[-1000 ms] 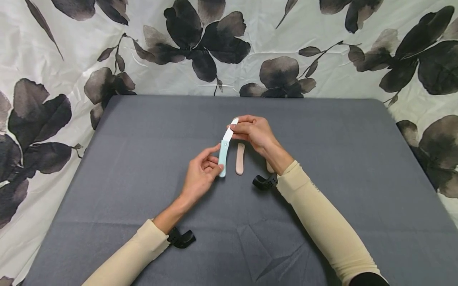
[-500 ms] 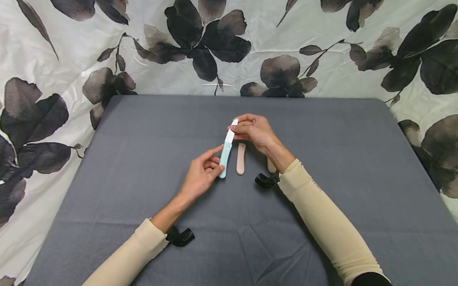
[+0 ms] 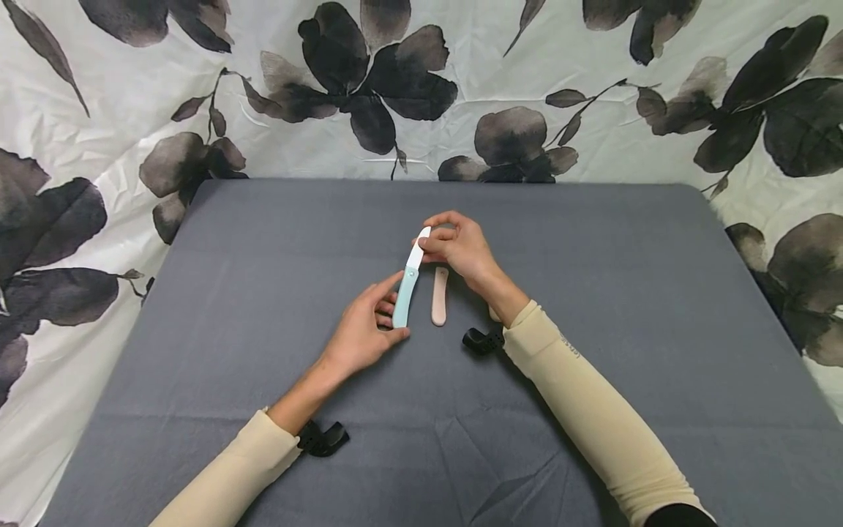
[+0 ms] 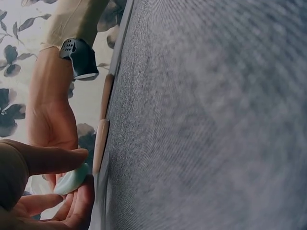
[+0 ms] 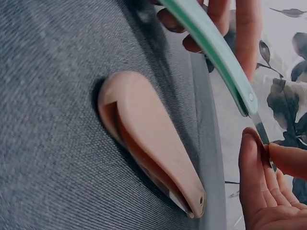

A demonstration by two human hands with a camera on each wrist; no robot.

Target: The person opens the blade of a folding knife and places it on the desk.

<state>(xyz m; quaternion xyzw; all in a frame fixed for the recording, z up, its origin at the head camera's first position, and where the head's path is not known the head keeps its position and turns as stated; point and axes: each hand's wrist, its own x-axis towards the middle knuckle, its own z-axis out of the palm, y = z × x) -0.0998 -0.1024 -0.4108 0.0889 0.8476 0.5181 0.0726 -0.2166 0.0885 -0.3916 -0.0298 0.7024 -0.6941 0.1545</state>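
Head view has your right hand [image 3: 462, 249] pinching the white blade [image 3: 416, 256] of an opened folding knife [image 3: 410, 275] while your left hand [image 3: 361, 333] curls fingers around its mint handle [image 3: 404, 301], thumb by the butt end; you hold it above the grey tabletop [image 3: 263, 351], just left of a pink folded knife [image 3: 439, 298]
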